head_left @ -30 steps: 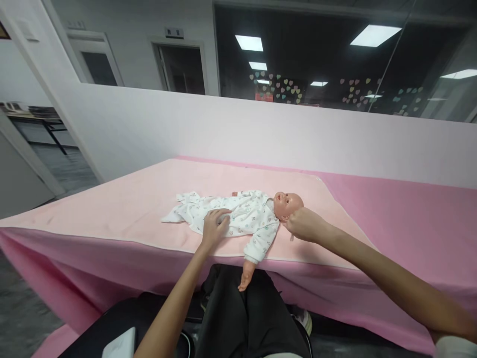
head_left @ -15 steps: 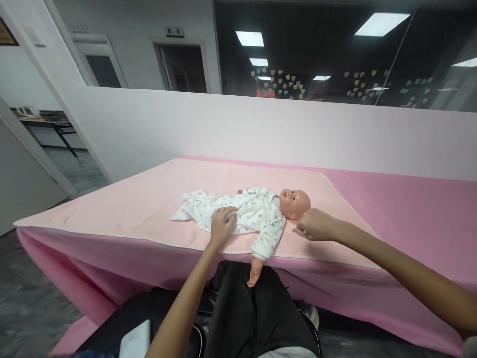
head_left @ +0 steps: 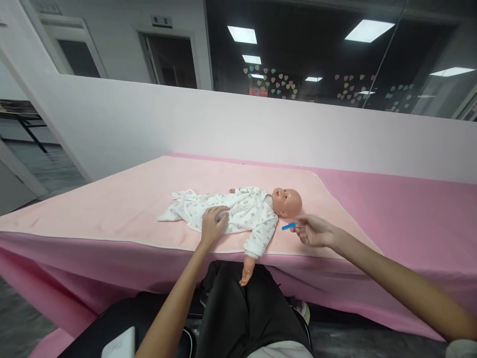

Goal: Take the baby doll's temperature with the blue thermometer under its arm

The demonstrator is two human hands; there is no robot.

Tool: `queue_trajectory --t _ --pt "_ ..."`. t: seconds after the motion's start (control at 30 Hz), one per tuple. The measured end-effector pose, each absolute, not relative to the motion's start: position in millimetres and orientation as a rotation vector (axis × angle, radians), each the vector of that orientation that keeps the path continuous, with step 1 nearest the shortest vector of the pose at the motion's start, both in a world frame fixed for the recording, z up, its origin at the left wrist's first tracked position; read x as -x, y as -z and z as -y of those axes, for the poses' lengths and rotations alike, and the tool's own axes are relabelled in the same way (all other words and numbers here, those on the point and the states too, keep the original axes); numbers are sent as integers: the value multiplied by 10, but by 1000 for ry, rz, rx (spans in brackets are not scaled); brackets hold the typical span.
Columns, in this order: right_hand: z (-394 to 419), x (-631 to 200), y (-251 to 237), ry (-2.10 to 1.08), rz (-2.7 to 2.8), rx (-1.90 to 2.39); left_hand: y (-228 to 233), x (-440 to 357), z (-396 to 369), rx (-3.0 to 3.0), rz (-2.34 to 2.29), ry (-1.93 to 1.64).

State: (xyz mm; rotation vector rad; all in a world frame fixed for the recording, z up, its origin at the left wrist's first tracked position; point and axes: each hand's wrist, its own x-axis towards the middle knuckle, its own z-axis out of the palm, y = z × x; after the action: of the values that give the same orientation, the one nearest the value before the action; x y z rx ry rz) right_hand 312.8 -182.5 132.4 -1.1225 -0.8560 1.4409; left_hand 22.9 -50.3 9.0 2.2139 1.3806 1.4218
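Note:
A baby doll (head_left: 238, 211) in a white patterned sleepsuit lies on its back, head toward the right, with its near arm hanging over the table's front edge. My left hand (head_left: 214, 224) rests on the doll's belly and hip, fingers stretched out on the cloth. Beside the doll's head, my right hand (head_left: 313, 231) pinches a small blue stick (head_left: 288, 226) between thumb and fingers. The stick points left, toward the doll's shoulder, and appears apart from it. Its exact kind is too small to make out.
The doll lies on a light pink mat (head_left: 137, 194) over a darker pink cloth (head_left: 410, 219). Behind the table stands a low white wall (head_left: 261, 129) with glass above. A white box-shaped object (head_left: 119, 344) sits on a black seat at lower left.
My right hand has turned from a closed fist to a looser pinch, and the blue stick now shows. The left hand stays on the doll. The whole view has shifted slightly.

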Motion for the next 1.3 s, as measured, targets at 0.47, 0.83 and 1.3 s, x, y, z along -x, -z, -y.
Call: queue_trajectory --t 0.47,0.83,1.3 --pt "1853 -2901 -1383 -1116 808 1026 -126 -239 530 -2206 -1389 -1419" --pt "2000 -3169 -1173 -1511 899 1306 -137 -237 529 -2190 -1394 -1418" --pt "1607 -3360 -100 -434 1607 1321 -137 -253 516 -2154 -1447 -1424"
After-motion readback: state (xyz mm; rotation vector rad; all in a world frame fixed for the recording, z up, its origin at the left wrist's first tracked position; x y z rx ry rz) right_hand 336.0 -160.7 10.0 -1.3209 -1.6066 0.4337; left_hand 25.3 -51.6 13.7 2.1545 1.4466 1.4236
